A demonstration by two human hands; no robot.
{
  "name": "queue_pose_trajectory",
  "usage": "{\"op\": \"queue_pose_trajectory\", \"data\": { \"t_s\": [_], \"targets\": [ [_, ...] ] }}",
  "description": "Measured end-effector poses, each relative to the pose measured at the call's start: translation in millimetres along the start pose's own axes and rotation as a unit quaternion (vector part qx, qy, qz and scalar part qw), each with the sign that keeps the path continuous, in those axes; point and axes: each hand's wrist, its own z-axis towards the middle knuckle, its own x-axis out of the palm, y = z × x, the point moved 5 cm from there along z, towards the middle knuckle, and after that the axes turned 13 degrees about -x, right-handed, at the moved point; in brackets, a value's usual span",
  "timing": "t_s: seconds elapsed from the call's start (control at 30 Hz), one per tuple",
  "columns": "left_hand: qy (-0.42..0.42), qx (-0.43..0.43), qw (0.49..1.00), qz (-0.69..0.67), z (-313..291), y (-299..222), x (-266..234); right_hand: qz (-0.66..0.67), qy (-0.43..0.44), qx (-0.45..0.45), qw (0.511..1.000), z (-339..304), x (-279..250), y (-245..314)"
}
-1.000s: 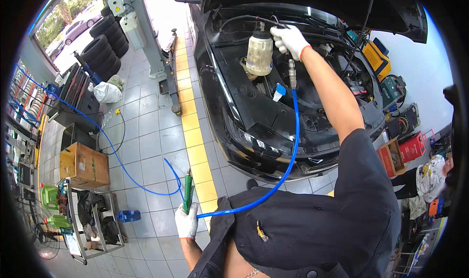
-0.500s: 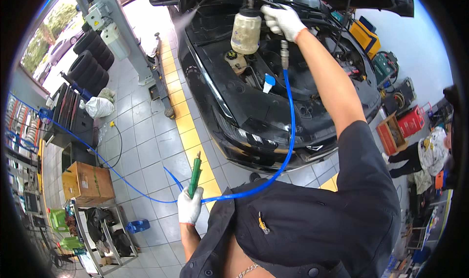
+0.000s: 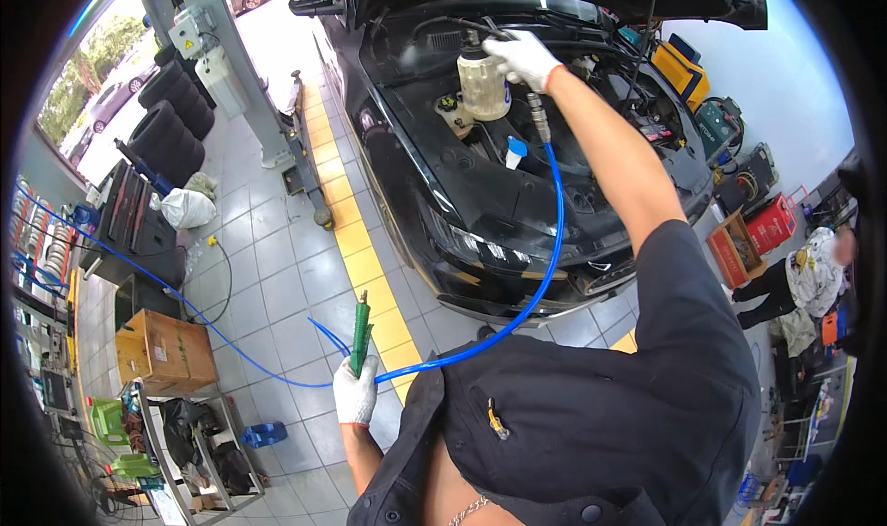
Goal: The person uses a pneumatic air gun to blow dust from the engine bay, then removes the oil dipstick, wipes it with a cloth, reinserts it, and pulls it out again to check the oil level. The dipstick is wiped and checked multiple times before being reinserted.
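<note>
My right hand (image 3: 525,61), in a white glove, is closed around the handle of a spray gun with a cloudy bottle (image 3: 483,90) hanging under it. Its thin bent nozzle points left over the engine bay, with faint mist at the tip. From a metal coupling (image 3: 539,119) below the hand, a blue air hose (image 3: 558,230) curves down to my left side. My left hand (image 3: 355,393), also gloved, grips a green air blow gun (image 3: 360,339) held upright, with the blue hose running by the fingers. Under the bottle is the black car's (image 3: 480,189) engine bay, hood raised.
A grey lift post (image 3: 236,82) stands left of the car, with stacked tires (image 3: 166,138) beyond. A wooden box (image 3: 171,350) and a metal cart (image 3: 199,461) are at lower left. Another person (image 3: 813,281) is at the right, near a red case (image 3: 771,226).
My right hand has moved slightly down with the spray gun, and the bottle sits lower and farther right. The mist has thinned. The blow gun in my left hand is more upright.
</note>
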Motion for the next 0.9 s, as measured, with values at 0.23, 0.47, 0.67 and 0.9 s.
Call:
{"op": "queue_pose_trajectory", "data": {
  "t_s": [0.23,0.47,0.67,0.9],
  "targets": [
    [0.032,-0.047,0.998,-0.027,9.8,47.7,-20.4,-0.274,-0.032,-0.06,0.959,-41.1,-5.1,4.7],
    [0.077,-0.062,0.995,0.016,27.8,54.0,-15.8,0.047,-0.119,0.185,0.974,-159.0,-19.5,43.5],
    [0.069,0.0,0.992,0.106,25.8,29.8,-0.2,-0.04,-0.138,0.129,0.981,-211.1,-34.8,31.4],
    [0.029,-0.007,0.987,0.16,-30.2,49.1,45.0,0.019,-0.142,0.226,0.964,-323.4,-144.7,75.2]
  ]
}}
